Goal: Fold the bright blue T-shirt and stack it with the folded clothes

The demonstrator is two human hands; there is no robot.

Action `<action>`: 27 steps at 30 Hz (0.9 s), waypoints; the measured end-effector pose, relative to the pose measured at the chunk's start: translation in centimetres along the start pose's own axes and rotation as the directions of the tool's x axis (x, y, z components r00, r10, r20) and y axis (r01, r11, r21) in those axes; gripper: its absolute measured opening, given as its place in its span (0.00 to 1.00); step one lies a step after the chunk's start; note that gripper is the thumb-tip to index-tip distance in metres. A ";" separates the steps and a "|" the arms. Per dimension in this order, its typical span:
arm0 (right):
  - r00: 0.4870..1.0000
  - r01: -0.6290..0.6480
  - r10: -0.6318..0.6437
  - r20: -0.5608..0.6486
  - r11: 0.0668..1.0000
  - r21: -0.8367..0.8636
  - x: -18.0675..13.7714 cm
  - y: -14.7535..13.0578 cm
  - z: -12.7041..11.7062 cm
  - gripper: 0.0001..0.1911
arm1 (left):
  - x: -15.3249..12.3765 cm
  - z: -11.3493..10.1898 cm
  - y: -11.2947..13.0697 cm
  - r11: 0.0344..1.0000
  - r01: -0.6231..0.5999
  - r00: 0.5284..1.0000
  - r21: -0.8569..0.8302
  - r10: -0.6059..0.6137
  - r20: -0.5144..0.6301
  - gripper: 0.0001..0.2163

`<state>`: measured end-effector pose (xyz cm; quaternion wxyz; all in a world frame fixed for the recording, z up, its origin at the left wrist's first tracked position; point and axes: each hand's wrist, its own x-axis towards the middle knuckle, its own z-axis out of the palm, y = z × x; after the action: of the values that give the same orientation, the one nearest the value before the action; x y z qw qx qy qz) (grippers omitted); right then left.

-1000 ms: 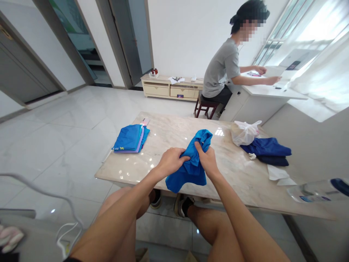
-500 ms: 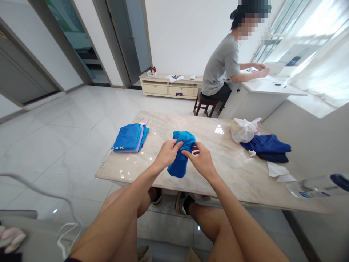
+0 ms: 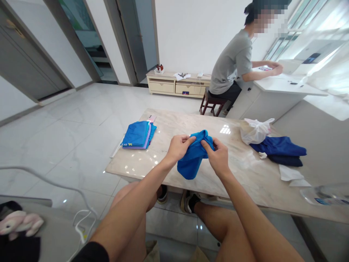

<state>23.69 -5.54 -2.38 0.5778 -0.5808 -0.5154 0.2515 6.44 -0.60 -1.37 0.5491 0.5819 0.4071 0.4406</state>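
A small bundle of bright blue cloth (image 3: 190, 165) is held up above the marble-look table (image 3: 163, 120), its lower end hanging down toward me. My left hand (image 3: 180, 145) pinches the upper left edge between thumb and fingers. On the upper right edge, my right hand (image 3: 219, 154) grips the same cloth, thumb on top. A fold stands up between the two thumbs. I cannot make out what kind of garment it is. To the left lies a stack of folded blue and purple cloth (image 3: 136, 134), apart from both hands.
On the table's right are a white plastic bag (image 3: 255, 131), folded dark blue cloth (image 3: 286, 147), paper (image 3: 291, 174) and a clear bottle (image 3: 324, 194). A phone (image 3: 152, 118) lies behind the stack. Beyond, a person (image 3: 231, 65) sits on a stool (image 3: 214, 103) at a white desk.
The blue cloth's top is spread wider between my hands, which have moved apart a little. My view has turned slightly left, so everything appears further right.
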 end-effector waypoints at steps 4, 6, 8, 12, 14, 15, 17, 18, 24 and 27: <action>0.998 -0.055 0.056 -0.004 0.990 0.134 0.2 -0.3 0.3 0.23 | -0.8 0.4 0.7 1.000 -0.010 1.000 -0.028 0.010 0.000 0.25; 0.993 -0.101 0.087 0.076 0.976 0.194 0.0 -0.7 0.9 0.25 | -1.2 0.7 0.7 0.999 -0.011 1.000 -0.037 0.010 -0.025 0.24; 0.989 -0.098 0.076 0.127 0.980 0.172 -0.3 -1.0 1.7 0.27 | -1.4 0.9 0.6 1.000 -0.026 0.996 -0.014 0.025 -0.088 0.23; 0.993 -0.045 0.034 0.116 0.995 0.093 -0.4 -1.0 3.1 0.25 | -1.3 0.6 0.6 0.999 -0.047 0.985 0.019 0.049 -0.165 0.22; 0.994 -0.039 0.030 0.104 0.995 0.090 -0.3 -0.9 3.6 0.25 | -1.2 0.2 0.7 0.998 -0.048 0.984 0.031 0.052 -0.169 0.22; 0.995 -0.038 0.029 0.097 0.995 0.089 -0.4 -1.0 3.7 0.25 | -1.2 0.0 0.8 0.998 -0.052 0.984 0.037 0.057 -0.171 0.22; 0.997 -0.041 0.034 0.076 0.995 0.093 -0.4 -1.3 4.0 0.25 | -1.3 -0.3 1.0 0.997 -0.061 0.981 0.037 0.066 -0.180 0.22; 0.997 -0.045 0.039 0.062 0.994 0.099 -0.5 -1.5 4.1 0.25 | -1.3 -0.4 1.1 0.998 -0.061 0.980 0.025 0.065 -0.189 0.23; 0.997 -0.067 0.063 0.044 0.991 0.112 -0.3 -2.6 5.3 0.22 | -1.4 -1.5 1.1 0.998 -0.034 0.960 -0.058 0.017 -0.280 0.25; 0.996 -0.094 0.092 0.015 0.990 0.110 -0.3 -2.4 5.9 0.20 | -1.5 -1.7 0.9 0.998 -0.029 0.966 -0.058 0.013 -0.259 0.23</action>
<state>17.62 -3.83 -1.43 0.5940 -0.5701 -0.4760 0.3092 4.33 -1.65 -0.57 0.5043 0.5069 0.4554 0.5304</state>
